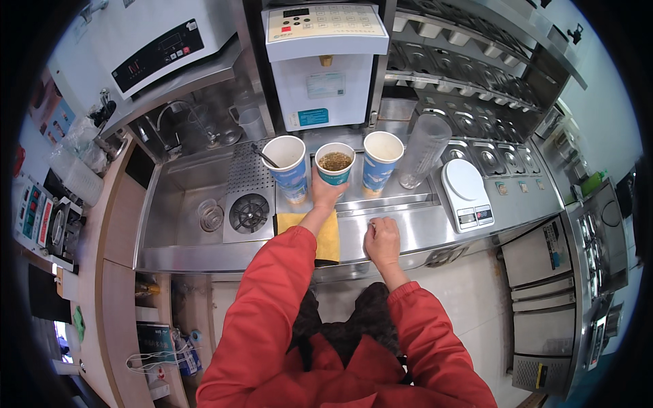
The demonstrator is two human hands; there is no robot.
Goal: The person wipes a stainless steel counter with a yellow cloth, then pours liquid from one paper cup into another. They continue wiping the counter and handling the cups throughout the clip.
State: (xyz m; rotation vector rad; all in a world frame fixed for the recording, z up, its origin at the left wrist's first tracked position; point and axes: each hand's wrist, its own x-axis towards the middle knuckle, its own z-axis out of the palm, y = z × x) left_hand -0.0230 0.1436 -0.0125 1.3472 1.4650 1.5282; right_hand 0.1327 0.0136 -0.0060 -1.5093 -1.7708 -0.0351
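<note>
My left hand [325, 193] is wrapped around a teal-banded paper cup [341, 177] filled with brown liquid that has small bits or bubbles in it. To its left stands a taller blue paper cup [289, 179] with a dark stirrer or spoon handle [265, 155] leaning over its rim. Another tall blue paper cup [378, 168] stands to the right. My right hand [383, 239] rests on the steel counter [354, 224] with its fingers curled in; no held object shows. Under my left wrist a yellow cloth [326, 237] hangs near the counter's front edge.
A white dispenser [326, 92] with a brass nozzle stands behind the cups. Right of them are a clear tall shaker [426, 150] and a white kitchen scale [467, 196]. A sink [176, 224] and a round cup rinser [249, 213] lie left. Lidded steel pans [487, 158] fill the back right.
</note>
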